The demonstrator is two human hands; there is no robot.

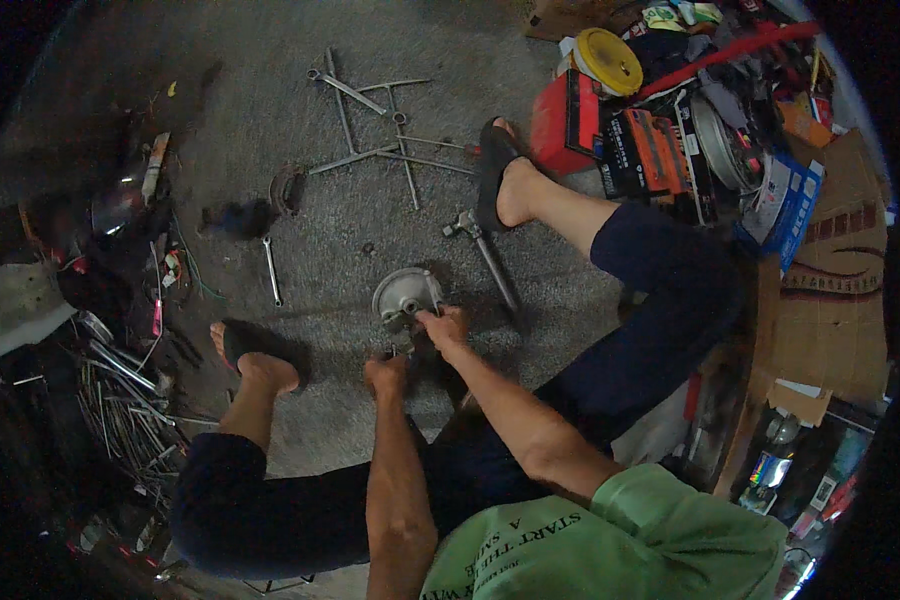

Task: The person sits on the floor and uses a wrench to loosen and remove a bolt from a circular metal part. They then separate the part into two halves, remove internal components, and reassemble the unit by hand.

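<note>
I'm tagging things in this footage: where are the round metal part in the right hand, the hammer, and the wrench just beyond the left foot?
Round metal part (398,292), head view: plate face.
Hammer (497,270), head view: handle.
Wrench (272,272), head view: shaft.

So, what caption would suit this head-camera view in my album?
Right hand holding a round metal part, left hand close by, hammer on the floor.

Disc central, wrench left (hammer right)
</note>
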